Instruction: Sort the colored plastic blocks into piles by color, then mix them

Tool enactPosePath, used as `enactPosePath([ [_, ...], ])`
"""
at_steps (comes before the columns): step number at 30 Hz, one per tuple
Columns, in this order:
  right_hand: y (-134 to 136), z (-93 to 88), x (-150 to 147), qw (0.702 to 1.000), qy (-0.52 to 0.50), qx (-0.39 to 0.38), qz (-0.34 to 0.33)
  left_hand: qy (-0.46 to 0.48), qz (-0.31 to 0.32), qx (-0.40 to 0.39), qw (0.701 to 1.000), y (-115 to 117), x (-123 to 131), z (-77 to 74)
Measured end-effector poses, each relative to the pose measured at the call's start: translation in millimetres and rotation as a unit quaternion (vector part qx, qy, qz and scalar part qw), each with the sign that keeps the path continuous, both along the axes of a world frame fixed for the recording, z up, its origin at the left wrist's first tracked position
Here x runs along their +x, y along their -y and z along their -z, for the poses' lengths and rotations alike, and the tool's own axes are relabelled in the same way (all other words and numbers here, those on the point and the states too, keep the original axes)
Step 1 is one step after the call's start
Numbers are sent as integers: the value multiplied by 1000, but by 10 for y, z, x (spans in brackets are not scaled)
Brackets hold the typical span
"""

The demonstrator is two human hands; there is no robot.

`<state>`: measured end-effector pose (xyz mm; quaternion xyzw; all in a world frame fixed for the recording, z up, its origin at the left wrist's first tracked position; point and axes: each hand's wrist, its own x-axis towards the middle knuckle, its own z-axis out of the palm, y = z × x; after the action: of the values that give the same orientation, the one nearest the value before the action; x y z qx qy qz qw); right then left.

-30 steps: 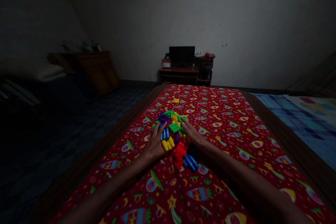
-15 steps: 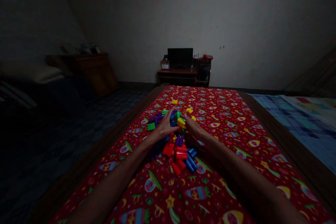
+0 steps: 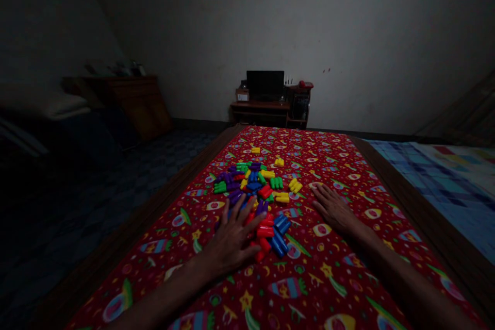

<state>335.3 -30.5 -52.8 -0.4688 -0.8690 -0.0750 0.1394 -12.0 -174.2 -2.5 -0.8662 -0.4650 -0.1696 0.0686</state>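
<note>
Dim room; red rocket-print cloth (image 3: 311,268) fills lower frame. Left hand (image 3: 232,240), lower centre: fingers spread wide over shiny red plastic tube blocks (image 3: 265,231); contact unclear, no grip seen. Right hand (image 3: 333,210), right of centre: loosely open, palm down, nothing seen in it. Frame centre: multicoloured tube-shaped plastic blocks (image 3: 254,185), scattered heap. Likely light, stiff, slick, not fragile; best pinched across the tubes' sides.

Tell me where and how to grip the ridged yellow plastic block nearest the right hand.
Pinch the ridged yellow plastic block across its outer tubes, probably best from above and the right: it looks like tubes joined side by side, lying flat; patterned red cloth separates it from the right hand, and a ridged green plastic block sits close on its left.
</note>
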Motion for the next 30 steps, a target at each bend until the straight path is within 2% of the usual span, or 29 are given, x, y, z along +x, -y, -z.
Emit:
enactPosePath([
  [3,-13,1,12,1000,3,8,20,-66,136,14,988,31,338,-126],
  [5,-13,-14,21,1000,7,13,9,-81,167,20,982,-72,471,-166],
  [7,-8,-19,31,1000,12,17,-3,-83,157,33,984,-259,492,-173],
  [10,-2,-12,33,1000,9,25,3,-93,112,50,988,-565,362,-174],
  [14,5,-10,11,999,0,31,11,-108,73,59,990,-749,256,-236],
  [16,9,-10,0,999,-3,30,14,-107,90,63,988,-773,370,-275],
  [18,12,-6,-6,999,-7,30,14,-111,128,65,983,-831,589,-290],
  [21,13,8,0,999,-17,42,8,-131,164,67,975,-1064,946,-258],
  [23,14,16,10,998,-23,52,-2,-150,140,56,977,-1280,1073,-223],
  [25,16,23,19,998,-23,55,-12,-158,75,38,984,-1465,1066,-198],
  [28,23,31,19,999,-22,49,-8,-148,-6,10,989,-1623,890,-215],
  [30,30,34,9,998,-28,48,2,-130,-9,-24,991,-1715,752,-290],
])
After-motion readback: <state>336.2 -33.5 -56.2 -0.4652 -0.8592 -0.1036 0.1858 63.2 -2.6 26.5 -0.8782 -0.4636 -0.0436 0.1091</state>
